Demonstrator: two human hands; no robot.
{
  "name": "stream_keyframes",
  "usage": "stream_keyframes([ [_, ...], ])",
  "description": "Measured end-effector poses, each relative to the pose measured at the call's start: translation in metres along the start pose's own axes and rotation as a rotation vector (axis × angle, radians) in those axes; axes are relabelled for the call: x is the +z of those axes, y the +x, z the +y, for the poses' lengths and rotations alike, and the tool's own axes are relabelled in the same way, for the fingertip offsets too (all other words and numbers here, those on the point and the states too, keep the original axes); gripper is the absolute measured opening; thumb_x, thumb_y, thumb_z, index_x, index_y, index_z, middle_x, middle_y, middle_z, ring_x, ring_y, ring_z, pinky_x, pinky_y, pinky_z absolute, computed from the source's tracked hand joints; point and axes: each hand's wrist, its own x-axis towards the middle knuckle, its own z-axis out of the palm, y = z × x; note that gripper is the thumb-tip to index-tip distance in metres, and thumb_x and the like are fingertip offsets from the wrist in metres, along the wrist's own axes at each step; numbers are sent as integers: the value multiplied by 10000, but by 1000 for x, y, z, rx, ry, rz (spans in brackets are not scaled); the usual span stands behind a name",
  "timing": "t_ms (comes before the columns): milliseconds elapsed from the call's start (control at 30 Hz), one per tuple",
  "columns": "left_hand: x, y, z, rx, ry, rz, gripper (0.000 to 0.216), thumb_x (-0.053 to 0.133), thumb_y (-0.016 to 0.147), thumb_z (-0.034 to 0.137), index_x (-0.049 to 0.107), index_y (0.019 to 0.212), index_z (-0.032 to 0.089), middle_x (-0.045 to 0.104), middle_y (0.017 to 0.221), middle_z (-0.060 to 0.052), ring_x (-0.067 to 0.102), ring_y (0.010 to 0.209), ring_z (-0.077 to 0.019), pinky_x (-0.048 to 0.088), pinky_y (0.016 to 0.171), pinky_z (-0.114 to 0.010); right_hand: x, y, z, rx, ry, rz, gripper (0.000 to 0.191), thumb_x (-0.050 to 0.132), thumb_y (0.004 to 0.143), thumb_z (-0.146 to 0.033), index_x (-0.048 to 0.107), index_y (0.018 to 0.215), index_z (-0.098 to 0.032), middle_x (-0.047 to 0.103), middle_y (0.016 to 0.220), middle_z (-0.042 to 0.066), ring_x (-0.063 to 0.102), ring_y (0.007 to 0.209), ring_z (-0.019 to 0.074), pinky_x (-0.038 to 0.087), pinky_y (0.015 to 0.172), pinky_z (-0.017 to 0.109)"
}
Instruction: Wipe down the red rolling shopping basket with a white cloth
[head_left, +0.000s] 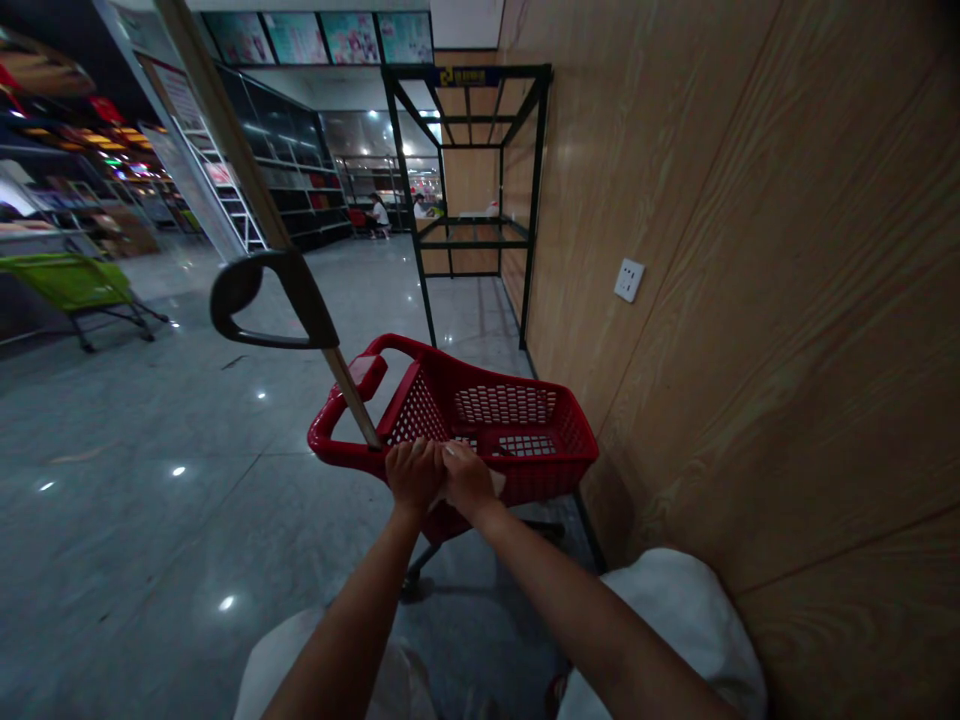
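Observation:
A red plastic shopping cart (pixel 517 480) with latticed basket walls stands before me. My left hand (pixel 414 472) and my right hand (pixel 469 480) are side by side at its near rim, both closed, knuckles nearly touching. Between and below them shows a pale cloth (pixel 498 484), mostly hidden by the fingers; whether they also grip the rim is hard to tell. Left of the hands, a long pole (pixel 351 390) slants up from the cart's handle end to the upper left. On the pole sits a black loop-shaped grip (pixel 315 300), which neither hand touches.
A wood-panelled wall (pixel 712 250) with a power socket (pixel 629 280) rises close on the right. Behind the cart stands a dark metal rack (pixel 472 243). A green cart (pixel 67 280) is at the left on the shiny tiled floor (pixel 187 430). Far back, people sit near shelves.

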Motion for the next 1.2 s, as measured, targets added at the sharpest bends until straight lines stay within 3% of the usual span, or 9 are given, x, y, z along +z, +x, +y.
stream_keyframes([
  [133,-4,-4,-11,58,39,18,185,515,872,279,624,730,232,668,784,-29,519,761,-199,293,796,-365,-1,-5,0,-102,24,-10,381,464,870,-59,595,1217,-145,638,1197,106,537,1154,192,373,1074,385],
  [267,-7,-7,-20,61,24,44,194,520,862,277,613,698,229,664,777,-16,514,751,-187,290,795,-358,-35,-48,63,-136,-52,-19,458,451,832,-29,585,1252,-153,641,1196,105,555,1127,198,376,1071,409],
  [467,0,-7,-24,20,-11,21,196,515,852,268,617,692,221,655,787,-32,518,772,-189,303,803,-364,-79,-100,143,44,-215,26,496,401,791,-3,638,1188,-181,654,1175,97,559,1131,211,376,1066,466],
  [567,3,-3,-17,-39,28,-19,224,486,863,270,608,682,216,644,761,-43,507,785,-210,313,818,-382,-71,-93,136,106,-221,35,495,384,793,2,636,1194,-142,649,1184,119,546,1156,217,376,1071,453],
  [667,-1,1,-4,-82,38,-82,246,454,878,285,613,704,214,640,779,-57,502,830,-232,328,878,-413,-44,-67,101,62,-156,-11,506,398,810,-2,603,1250,-144,629,1234,114,517,1204,210,345,1100,431],
  [767,-9,0,18,-133,20,-121,255,433,890,287,626,743,210,639,831,-71,496,951,-260,276,1018,-479,-17,-42,64,66,-110,-24,503,423,819,-13,576,1283,-133,616,1259,124,501,1229,221,327,1114,432],
  [867,-12,-7,47,-146,-79,-185,240,439,892,308,645,828,203,643,903,-83,472,1064,-284,213,1091,-525,-8,-31,52,48,-77,-17,479,416,842,-34,577,1281,-140,631,1238,116,513,1218,218,329,1111,441],
  [1033,-1,-17,82,-100,-218,-297,257,438,902,335,624,1024,207,631,1069,-93,461,1131,-281,198,1113,-545,-42,-52,93,-84,-83,-87,519,412,809,-8,581,1277,-155,621,1259,100,529,1197,191,367,1087,395],
  [1200,10,-19,77,-77,-248,-418,293,413,912,356,584,1095,205,600,1175,-100,434,1192,-272,174,1118,-547,-100,-95,162,59,-211,-139,597,409,712,50,615,1230,-166,641,1215,82,549,1157,179,365,1079,372],
])
